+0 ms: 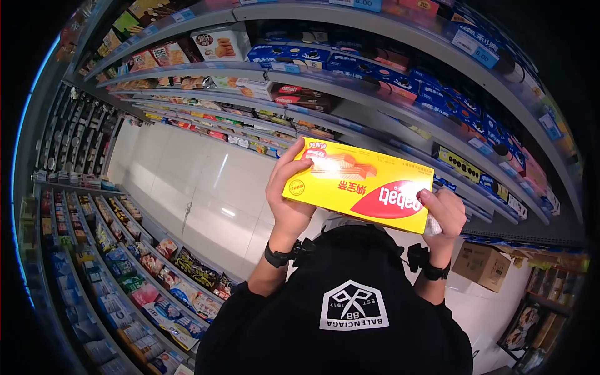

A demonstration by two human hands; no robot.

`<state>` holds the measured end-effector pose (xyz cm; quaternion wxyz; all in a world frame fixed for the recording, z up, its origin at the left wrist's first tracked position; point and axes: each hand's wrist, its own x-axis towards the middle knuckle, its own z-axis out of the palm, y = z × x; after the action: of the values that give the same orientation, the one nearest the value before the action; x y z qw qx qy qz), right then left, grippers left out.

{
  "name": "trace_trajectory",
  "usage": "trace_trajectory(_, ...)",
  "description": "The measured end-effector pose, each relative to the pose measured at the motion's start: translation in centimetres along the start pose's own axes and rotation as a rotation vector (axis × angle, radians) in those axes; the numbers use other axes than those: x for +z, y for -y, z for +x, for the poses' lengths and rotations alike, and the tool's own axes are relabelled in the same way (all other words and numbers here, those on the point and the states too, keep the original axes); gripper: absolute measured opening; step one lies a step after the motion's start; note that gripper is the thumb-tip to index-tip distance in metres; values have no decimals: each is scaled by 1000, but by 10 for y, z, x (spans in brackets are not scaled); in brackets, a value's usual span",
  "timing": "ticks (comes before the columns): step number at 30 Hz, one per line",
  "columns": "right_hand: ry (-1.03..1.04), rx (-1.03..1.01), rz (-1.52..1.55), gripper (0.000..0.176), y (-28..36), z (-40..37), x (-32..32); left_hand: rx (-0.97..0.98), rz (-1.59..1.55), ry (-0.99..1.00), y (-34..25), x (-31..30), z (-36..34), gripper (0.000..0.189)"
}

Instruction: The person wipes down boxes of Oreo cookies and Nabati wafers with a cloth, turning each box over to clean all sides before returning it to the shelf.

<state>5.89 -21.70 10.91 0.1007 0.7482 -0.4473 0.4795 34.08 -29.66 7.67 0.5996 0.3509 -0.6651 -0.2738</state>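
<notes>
A yellow Nabati wafer box [359, 185] is held out in front of my chest, its printed face up and its lettering upside down to me. My left hand [289, 187] grips the left end, thumb or finger over the top face. At the right end, my right hand [444, 212] is closed on the box's edge and corner. Something shiny and crinkled, like clear wrap [432, 226], shows under the right fingers; I cannot make out what it is. Both wrists wear black straps.
Shelves ahead and right carry blue biscuit boxes [290, 55], red-and-brown packs [303, 97] and price tags [473, 47]. Bagged snacks fill the lower left shelves [140, 294]. A cardboard carton [481, 265] stands on the tiled floor [181, 169] at right.
</notes>
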Motion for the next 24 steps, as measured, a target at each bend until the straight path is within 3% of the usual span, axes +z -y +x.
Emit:
trace_trajectory(3, -42, -33, -13, 41, 1, 0, 3, 89, 72, -25, 1, 2, -3, 47)
trace_trajectory(5, -74, -51, 3, 42, 0, -2, 6, -35, -234, -133, -10, 13, -1, 52)
trace_trajectory(8, -95, -40, -13, 42, -3, -5, 12, -66, -206, -106, -6, 11, -2, 58)
trace_trajectory(21, -106, -56, -29, 41, -3, -11, 15, -7, -167, -88, -4, 6, -2, 54)
trace_trajectory(24, -115, -55, -29, 41, 1, -17, 15, -75, -200, -181, -3, 10, -6, 60)
